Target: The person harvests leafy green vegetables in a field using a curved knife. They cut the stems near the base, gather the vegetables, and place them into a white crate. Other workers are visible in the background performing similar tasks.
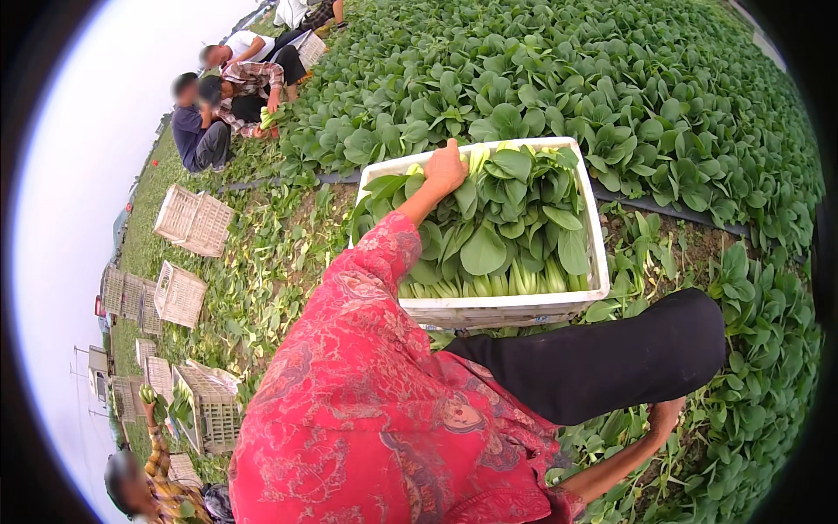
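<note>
A white plastic crate packed with green bok choy stands in front of me. The bok choy lies in rows, with pale stems along the near and far sides and leaves towards the middle. My left arm, in a red patterned sleeve, reaches over the crate. At its far rim my left hand is closed, its fingers curled down over the edge and partly hidden. My right hand hangs low at the right, beside my bent knee in black trousers. The knee covers its fingers, so what it may hold cannot be made out.
Growing bok choy fills the far side and the right, edged by a dark strip. Pale crates stand at the left among loose leaves. Several people crouch at the far left; another person raises bok choy at the lower left.
</note>
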The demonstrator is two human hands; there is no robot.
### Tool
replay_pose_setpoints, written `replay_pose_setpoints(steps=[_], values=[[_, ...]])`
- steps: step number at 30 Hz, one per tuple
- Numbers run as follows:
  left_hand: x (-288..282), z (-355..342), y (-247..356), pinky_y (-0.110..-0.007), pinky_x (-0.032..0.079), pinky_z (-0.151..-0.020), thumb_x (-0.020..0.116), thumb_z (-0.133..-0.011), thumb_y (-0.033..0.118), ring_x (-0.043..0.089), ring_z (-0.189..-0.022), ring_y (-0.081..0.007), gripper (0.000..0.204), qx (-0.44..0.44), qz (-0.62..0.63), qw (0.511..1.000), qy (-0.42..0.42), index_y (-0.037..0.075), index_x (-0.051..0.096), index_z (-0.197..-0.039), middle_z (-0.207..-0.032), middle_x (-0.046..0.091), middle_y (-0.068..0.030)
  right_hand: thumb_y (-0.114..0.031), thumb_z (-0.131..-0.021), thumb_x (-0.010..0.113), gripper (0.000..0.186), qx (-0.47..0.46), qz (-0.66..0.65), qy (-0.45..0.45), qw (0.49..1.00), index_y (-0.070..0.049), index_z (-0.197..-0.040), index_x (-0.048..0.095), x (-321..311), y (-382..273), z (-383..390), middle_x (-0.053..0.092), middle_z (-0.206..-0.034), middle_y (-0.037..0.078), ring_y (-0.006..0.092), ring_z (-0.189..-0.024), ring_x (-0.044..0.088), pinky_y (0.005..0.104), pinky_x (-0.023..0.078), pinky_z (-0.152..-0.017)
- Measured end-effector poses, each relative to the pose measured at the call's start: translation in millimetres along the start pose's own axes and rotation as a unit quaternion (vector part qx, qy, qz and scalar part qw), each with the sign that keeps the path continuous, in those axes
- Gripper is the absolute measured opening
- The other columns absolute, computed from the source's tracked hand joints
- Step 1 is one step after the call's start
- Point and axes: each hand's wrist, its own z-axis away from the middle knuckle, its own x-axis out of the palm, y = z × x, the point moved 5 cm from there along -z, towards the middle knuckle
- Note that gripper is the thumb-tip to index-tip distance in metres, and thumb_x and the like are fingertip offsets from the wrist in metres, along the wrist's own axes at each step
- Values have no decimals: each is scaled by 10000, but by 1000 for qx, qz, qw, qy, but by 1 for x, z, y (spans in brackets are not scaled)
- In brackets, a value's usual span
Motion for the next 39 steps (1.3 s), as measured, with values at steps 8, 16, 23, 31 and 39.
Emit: replay_pose_setpoints(steps=[8,16,23,31,39], values=[[-21,14,70,-468,505,-628,637,-798,221,649,-795,-325,164,212,-65,966,133,92,581,-881,-855,628,-133,-280,-763,695,546,63,-7,51,997,-66,-1241,540,-1,11,10,502,-598,13,104,-399,405,259,260,-382],[48,3,62,-493,503,-711,578,-819,112,636,-854,-382,176,217,-20,976,25,65,538,-985,-924,642,-161,-276,-859,604,413,85,53,33,994,-81,-1222,582,-10,33,-18,397,-470,-3,93,-323,278,272,205,-346],[44,-30,20,-496,484,-760,565,-821,115,618,-916,-413,193,156,140,976,-52,54,533,-1001,-921,638,-221,-373,-926,567,439,-35,-14,92,995,-37,-1208,546,-8,-20,22,381,-498,8,92,-349,307,271,262,-341],[-22,14,106,-414,442,-926,601,-852,252,562,-1059,-336,368,416,176,886,100,84,577,-1178,-1179,589,-144,-357,-945,566,383,-24,-13,228,973,-42,-1160,528,-67,59,-5,498,-579,24,99,-361,343,271,294,-341],[71,31,72,-420,373,-1047,538,-828,278,448,-1199,-414,526,366,-99,920,103,-42,548,-1245,-1270,490,-280,-358,-947,562,436,20,-47,167,985,-63,-1265,521,-22,45,13,465,-532,19,99,-352,330,267,287,-343]])
